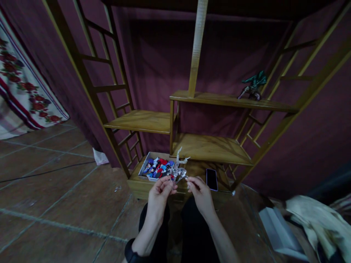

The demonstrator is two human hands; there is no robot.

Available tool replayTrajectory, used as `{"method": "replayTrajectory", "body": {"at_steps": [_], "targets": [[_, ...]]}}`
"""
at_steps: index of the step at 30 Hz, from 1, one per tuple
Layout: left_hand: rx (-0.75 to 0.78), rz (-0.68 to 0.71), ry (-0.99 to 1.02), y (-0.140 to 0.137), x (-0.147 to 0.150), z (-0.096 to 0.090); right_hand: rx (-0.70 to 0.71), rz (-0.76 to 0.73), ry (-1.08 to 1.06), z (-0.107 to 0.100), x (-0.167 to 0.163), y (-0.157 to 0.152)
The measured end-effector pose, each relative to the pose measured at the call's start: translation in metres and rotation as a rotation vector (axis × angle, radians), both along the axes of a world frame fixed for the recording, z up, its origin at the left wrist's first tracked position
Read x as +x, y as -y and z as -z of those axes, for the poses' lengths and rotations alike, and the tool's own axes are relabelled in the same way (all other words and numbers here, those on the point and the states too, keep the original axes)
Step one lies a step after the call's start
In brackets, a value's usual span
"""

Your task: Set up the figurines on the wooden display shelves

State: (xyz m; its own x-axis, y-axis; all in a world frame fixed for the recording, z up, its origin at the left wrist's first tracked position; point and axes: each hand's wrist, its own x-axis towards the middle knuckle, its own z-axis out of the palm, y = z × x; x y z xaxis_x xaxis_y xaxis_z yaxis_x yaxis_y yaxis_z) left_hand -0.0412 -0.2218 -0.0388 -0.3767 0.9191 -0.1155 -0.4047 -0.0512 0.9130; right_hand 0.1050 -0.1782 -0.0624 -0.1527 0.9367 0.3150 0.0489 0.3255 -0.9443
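Both hands hold a clear, glass-like deer figurine (178, 172) with tall antlers in front of the lowest shelf. My left hand (161, 191) is closed in a pinch near its front legs. My right hand (200, 191) pinches its rear end, by the tail. Just behind the figurine lies a shallow cardboard box (143, 168), filled with several small red, blue, white and purple pieces (159, 168). A dark phone (211, 179) with a pale purple edge rests to the right of my right hand.
A wooden shelf unit (214, 148) with lattice sides stands against a dark red wall. On its upper right shelf is a green-caped figurine (253, 86). A grey box (282, 232) and pale cloth (315, 215) lie on the floor at right; a black cable (46, 171) runs at left.
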Motion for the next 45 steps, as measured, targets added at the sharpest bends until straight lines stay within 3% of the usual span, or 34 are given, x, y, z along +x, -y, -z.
{"method": "replayTrajectory", "body": {"at_steps": [6,12,20,25,29,36,40,45], "targets": [[0.087,-0.079,-0.083,0.0,0.008,-0.006,0.039,0.027,-0.035,-0.009,0.003,0.002],[0.209,-0.14,-0.441,0.001,0.011,-0.01,0.09,0.031,-0.051,-0.019,0.006,0.003],[0.33,-0.233,-0.737,0.001,0.016,-0.04,0.249,0.052,-0.009,-0.05,0.015,0.0],[0.442,-0.27,-0.895,0.002,0.027,-0.082,0.361,0.11,0.02,-0.088,0.026,-0.004],[0.524,-0.261,-0.871,-0.003,0.042,-0.126,0.444,0.181,0.009,-0.127,0.037,-0.011],[0.713,-0.172,-0.924,-0.039,0.065,-0.202,0.609,0.279,-0.03,-0.198,0.071,-0.033],[0.74,-0.181,-1.067,-0.072,0.082,-0.243,0.638,0.32,-0.011,-0.238,0.096,-0.066],[0.559,-0.21,-1.231,-0.129,0.102,-0.287,0.582,0.417,0.132,-0.279,0.117,-0.136]]}}
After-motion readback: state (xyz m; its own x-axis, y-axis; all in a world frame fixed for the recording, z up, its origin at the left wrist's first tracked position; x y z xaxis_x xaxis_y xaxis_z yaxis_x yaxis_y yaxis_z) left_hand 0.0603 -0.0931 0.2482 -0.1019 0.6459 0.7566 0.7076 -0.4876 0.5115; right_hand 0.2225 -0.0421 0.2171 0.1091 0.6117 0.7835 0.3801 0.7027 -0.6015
